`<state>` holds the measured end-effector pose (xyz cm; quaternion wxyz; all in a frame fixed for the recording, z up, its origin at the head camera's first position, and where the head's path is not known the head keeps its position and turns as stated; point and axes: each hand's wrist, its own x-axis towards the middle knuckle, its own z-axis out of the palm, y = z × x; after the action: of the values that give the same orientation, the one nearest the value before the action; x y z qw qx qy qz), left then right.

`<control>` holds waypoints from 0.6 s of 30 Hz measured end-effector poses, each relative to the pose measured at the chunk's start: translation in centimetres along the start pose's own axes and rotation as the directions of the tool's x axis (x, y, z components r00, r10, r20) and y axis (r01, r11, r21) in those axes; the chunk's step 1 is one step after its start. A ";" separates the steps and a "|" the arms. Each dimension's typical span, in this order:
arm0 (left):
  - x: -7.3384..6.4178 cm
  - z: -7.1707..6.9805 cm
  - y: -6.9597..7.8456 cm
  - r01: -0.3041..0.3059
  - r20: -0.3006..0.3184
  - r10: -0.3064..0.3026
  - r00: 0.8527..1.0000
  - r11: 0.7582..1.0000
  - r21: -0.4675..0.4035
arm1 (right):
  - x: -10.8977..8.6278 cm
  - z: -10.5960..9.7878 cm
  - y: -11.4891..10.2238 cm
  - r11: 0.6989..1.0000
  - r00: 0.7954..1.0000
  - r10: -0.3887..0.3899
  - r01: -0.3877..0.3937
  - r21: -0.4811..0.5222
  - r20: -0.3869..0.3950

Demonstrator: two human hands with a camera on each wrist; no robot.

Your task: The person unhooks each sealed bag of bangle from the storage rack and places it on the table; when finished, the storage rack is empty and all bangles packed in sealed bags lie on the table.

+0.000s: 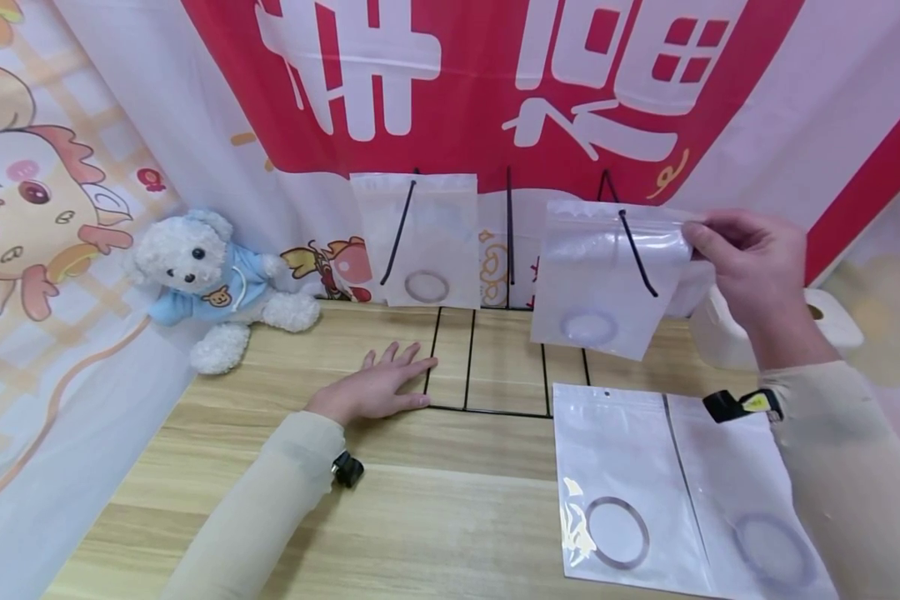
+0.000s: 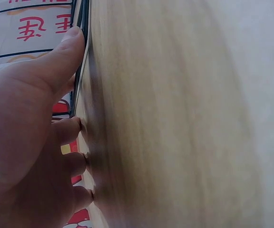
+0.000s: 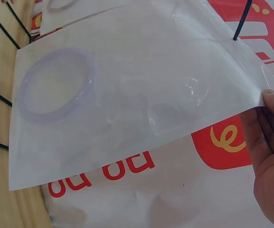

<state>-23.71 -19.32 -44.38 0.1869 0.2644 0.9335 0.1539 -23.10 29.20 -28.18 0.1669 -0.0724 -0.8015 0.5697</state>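
With thumb and fingers my right hand (image 1: 753,258) pinches the upper right corner of a clear zip bag (image 1: 600,275). A pale lilac bangle (image 3: 56,85) lies at the bottom of that bag. Near its top edge, the right hook (image 1: 637,254) of a black wire rack (image 1: 508,412) passes through the bag. My left hand (image 1: 378,387) rests flat on the table, fingers spread, its fingertips at the left side of the rack's base. In the left wrist view the thumb (image 2: 70,47) lies against the rack's wire.
Another zip bag (image 1: 450,225) with a bangle hangs on the rack's left hook. Two bagged bangles lie on the table at the front right, one in the nearer bag (image 1: 615,467). A white teddy bear (image 1: 217,283) sits back left; a white tissue box (image 1: 720,329) stands behind my right wrist.
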 end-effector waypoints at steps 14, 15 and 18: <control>0.0 0.0 0.1 0.003 0.002 -0.003 1.000 1.000 0.005 | -2.0 -0.8 0.5 0.999 1.000 -0.018 0.018 0.027 0.001; 0.0 0.0 0.1 0.000 0.000 0.000 1.000 1.000 0.005 | -2.2 -0.9 0.6 1.000 1.000 -0.016 0.016 0.027 0.001; 0.0 0.0 0.0 -0.004 -0.003 0.004 1.000 1.000 0.001 | -2.7 -1.1 0.7 1.000 1.000 -0.011 0.011 0.028 -0.001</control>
<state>-23.68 -19.30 -44.37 0.1852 0.2660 0.9334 0.1540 -20.29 29.58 -29.02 0.1713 -0.0660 -0.7938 0.5798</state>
